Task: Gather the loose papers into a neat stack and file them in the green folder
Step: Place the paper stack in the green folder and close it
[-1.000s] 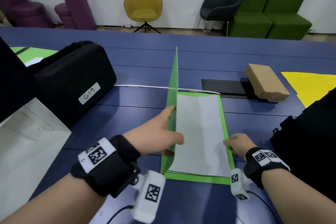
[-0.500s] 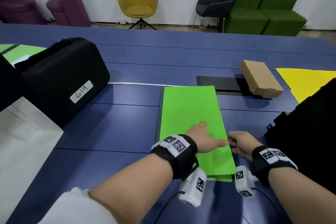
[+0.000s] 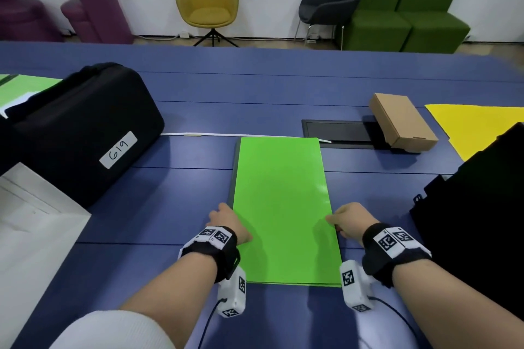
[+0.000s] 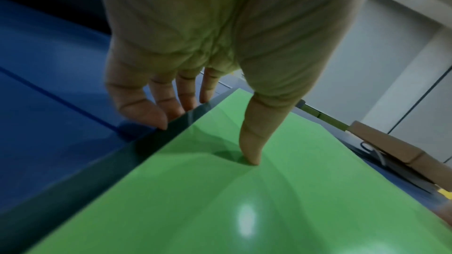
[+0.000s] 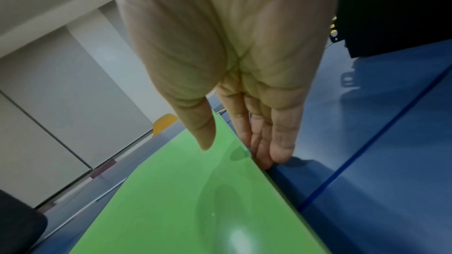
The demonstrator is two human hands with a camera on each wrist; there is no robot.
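**Folder closed and held at both long edges**

Head view: the green folder (image 3: 283, 207) is seen lying shut and flat on the blue counter (image 3: 170, 207), its cover down and its long axis running away from the person. No loose papers are seen on the counter around it; whether they are all inside cannot be told, since the cover hides the contents.

The left hand (image 3: 226, 225) is placed at the folder's left edge. In the left wrist view the thumb (image 4: 252, 150) is pressed down onto the cover, while the fingers (image 4: 146, 111) are extended against the dark spine edge; the hand is spread and nothing is gripped. The right hand (image 3: 350, 221) is set at the right edge, its fingers (image 5: 276, 146) held straight down alongside that edge, touching it, with the thumb (image 5: 204, 132) hovering just over the cover. It too is open and holds nothing.

The filing is judged to be essentially finished. What appears left is a last squaring of the folder between the two hands, and their release. A slight offset of green layers is visible at the near edge, so a small alignment may still be wanted.
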